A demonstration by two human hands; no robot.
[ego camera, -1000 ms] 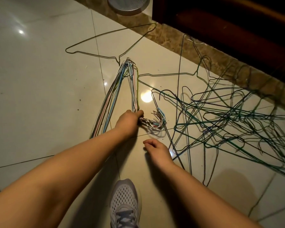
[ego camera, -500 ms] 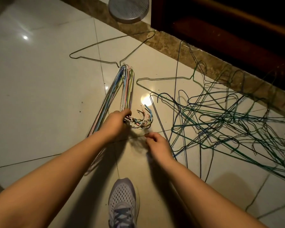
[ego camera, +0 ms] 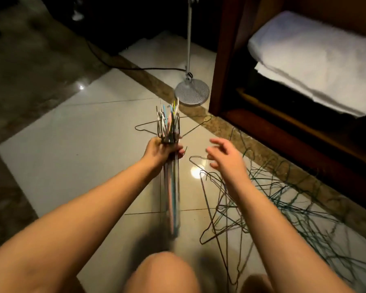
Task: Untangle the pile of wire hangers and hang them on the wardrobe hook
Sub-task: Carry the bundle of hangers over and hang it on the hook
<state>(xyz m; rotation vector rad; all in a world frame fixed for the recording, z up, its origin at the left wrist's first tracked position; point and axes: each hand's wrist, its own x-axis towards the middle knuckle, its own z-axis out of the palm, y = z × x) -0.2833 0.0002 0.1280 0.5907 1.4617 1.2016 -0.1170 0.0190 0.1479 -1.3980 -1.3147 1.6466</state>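
My left hand [ego camera: 161, 150] grips a bundle of coloured wire hangers [ego camera: 171, 187] by the necks, lifted off the floor, hooks pointing up and the bodies hanging down toward my knee. My right hand [ego camera: 226, 157] hovers beside it, fingers spread and holding nothing. A tangled pile of green and dark wire hangers [ego camera: 283, 204] lies on the tiles at the right. One single hanger [ego camera: 190, 129] lies flat on the floor behind the bundle. No wardrobe hook is in view.
A dark wooden wardrobe [ego camera: 224, 60] stands open at the upper right with folded white cloth [ego camera: 317, 60] on its shelf. A lamp stand with a round grey base [ego camera: 191, 92] and a black cable [ego camera: 135, 67] sits left of it. My knee [ego camera: 163, 271] is at the bottom.
My left hand has raised the coloured bundle from lying on the floor to upright. My right hand has lifted off the tiles and opened. My view has swung up toward the wardrobe.
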